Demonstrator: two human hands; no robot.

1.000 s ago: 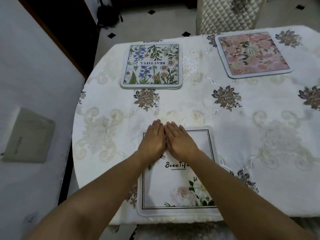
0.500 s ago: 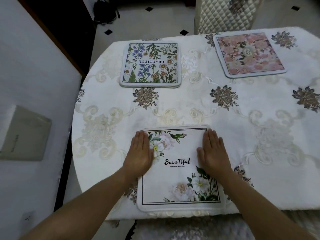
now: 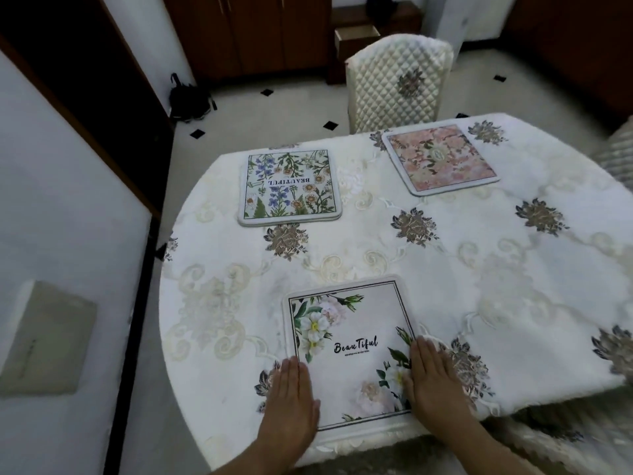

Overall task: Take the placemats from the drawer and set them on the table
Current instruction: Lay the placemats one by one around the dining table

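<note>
A white placemat (image 3: 349,351) with pale flowers and the word "Beautiful" lies flat at the near edge of the table (image 3: 479,269). My left hand (image 3: 291,399) rests flat at its left border, fingers together, holding nothing. My right hand (image 3: 433,382) lies flat over its right border. A placemat with blue and green wildflowers (image 3: 289,188) sits at the far left. A pink floral placemat (image 3: 440,158) sits at the far right. An open wooden drawer (image 3: 356,37) shows in the background cabinet.
A quilted cream chair (image 3: 397,84) stands behind the far side of the table. A white wall with a grey plate (image 3: 44,341) runs along the left. A black bag (image 3: 188,99) lies on the tiled floor. Another chair edge (image 3: 616,152) shows at right.
My hands slid apart from the placemat's top middle to its left and right edges and down toward me. The view tilted up, bringing the chair and cabinets into sight.
</note>
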